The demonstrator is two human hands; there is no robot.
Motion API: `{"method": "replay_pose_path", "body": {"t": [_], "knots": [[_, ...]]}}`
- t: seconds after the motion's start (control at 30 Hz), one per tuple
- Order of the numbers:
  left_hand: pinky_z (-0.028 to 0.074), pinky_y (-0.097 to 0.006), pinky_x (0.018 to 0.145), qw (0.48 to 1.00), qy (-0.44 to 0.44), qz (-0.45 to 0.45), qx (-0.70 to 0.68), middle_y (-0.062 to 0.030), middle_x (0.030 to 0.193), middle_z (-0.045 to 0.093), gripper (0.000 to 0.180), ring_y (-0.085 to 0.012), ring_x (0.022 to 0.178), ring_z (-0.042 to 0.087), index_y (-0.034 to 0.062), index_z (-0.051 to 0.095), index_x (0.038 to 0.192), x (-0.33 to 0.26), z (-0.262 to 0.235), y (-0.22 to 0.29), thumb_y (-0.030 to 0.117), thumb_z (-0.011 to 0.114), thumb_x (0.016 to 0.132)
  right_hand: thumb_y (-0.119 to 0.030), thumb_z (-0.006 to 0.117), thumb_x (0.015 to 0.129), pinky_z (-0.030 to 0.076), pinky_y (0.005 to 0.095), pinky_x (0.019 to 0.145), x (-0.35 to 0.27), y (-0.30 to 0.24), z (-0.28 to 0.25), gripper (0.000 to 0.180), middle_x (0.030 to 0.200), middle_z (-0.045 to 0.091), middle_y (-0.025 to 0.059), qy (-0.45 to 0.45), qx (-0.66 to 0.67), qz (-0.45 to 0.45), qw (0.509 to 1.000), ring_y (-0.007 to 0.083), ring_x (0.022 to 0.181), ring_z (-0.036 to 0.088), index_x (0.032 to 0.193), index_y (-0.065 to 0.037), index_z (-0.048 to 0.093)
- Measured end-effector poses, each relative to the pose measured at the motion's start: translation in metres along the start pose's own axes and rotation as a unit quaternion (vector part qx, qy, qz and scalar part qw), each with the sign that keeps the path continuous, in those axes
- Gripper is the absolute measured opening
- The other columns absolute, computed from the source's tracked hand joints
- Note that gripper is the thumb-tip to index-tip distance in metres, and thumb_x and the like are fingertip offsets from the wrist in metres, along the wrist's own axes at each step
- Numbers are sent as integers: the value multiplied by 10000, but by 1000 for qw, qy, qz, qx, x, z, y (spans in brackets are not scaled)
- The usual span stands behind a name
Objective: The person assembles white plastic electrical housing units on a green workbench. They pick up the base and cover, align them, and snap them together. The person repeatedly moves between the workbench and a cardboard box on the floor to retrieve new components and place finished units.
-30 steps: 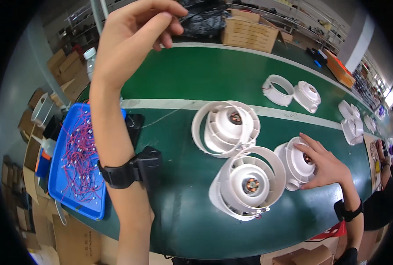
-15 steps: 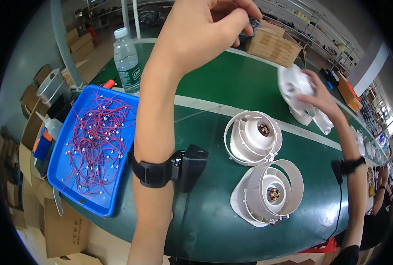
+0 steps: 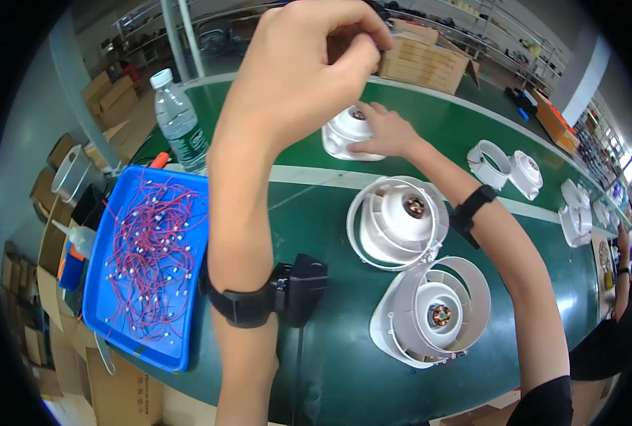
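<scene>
My left hand point(image 3: 309, 67) is raised over the far part of the bench, fingers curled in to the thumb; whatever they pinch is hidden. Beyond the two nearer housings, my right hand point(image 3: 390, 133) grips the side of a white plastic fan housing point(image 3: 341, 135) with a motor coil in its middle. My left hand partly covers that housing. Nearer stand two white round fan housings, an upper one point(image 3: 378, 234) and a lower one point(image 3: 404, 319), each with a ring and a copper-coloured motor coil showing inside. Both wrists wear black straps.
A blue tray point(image 3: 133, 341) of red-purple wires with white connectors lies left, by a water bottle point(image 3: 181, 124). More white parts, a ring point(image 3: 480, 170) and a housing point(image 3: 523, 184), stand at the far right. A cardboard box point(image 3: 422, 64) sits behind; another person's arm point(image 3: 622, 284) shows right.
My right hand has moved left across the far side of the bench, bringing the white fan housing with it. My left hand stays raised and curled. The view has shifted slightly.
</scene>
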State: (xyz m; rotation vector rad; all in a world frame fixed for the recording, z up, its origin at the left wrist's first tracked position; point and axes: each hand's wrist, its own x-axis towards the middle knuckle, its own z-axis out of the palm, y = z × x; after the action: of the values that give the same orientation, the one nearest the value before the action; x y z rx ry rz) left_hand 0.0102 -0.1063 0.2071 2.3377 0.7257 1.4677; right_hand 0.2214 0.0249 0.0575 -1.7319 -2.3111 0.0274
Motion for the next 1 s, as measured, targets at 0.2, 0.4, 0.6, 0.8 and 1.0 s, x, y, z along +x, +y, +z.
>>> {"method": "replay_pose_path", "body": {"t": [0.2,0.4,0.6,0.8,1.0], "knots": [[463,-208,637,997,-14,46,54,-13,837,641,167,-68,751,591,27,671,1005,-1,11,-8,90,529,945,-566,756,697,312,438,1142,-23,21,-20,1183,1494,272,334,-66,87,-10,994,434,1379,338,1534,-37,108],[397,-197,594,997,-19,-9,68,-4,802,602,158,-51,675,512,26,655,991,-3,14,2,97,517,965,-373,663,782,484,454,952,-109,164,-83,575,1191,628,212,152,-23,80,985,362,1129,593,1238,-32,578],[417,-204,600,999,1,-13,43,-3,768,606,146,-51,672,529,3,652,948,1,29,8,55,516,934,-158,634,736,490,461,921,-299,325,-142,449,1183,594,217,232,-269,314,880,397,1111,564,1162,-21,598],[415,-206,606,999,-2,-25,45,-14,798,608,143,-52,692,539,-2,646,948,-2,28,4,63,519,948,-201,643,731,465,459,958,-433,418,-151,460,1270,557,244,305,-297,503,752,414,1177,530,1141,-3,579],[405,-208,589,997,-23,-39,65,-13,784,599,142,-50,681,535,-1,647,949,0,31,-3,55,517,948,-232,657,726,503,471,897,-440,433,-149,463,1030,682,240,159,-185,508,826,414,1010,638,1126,1,636]]}}
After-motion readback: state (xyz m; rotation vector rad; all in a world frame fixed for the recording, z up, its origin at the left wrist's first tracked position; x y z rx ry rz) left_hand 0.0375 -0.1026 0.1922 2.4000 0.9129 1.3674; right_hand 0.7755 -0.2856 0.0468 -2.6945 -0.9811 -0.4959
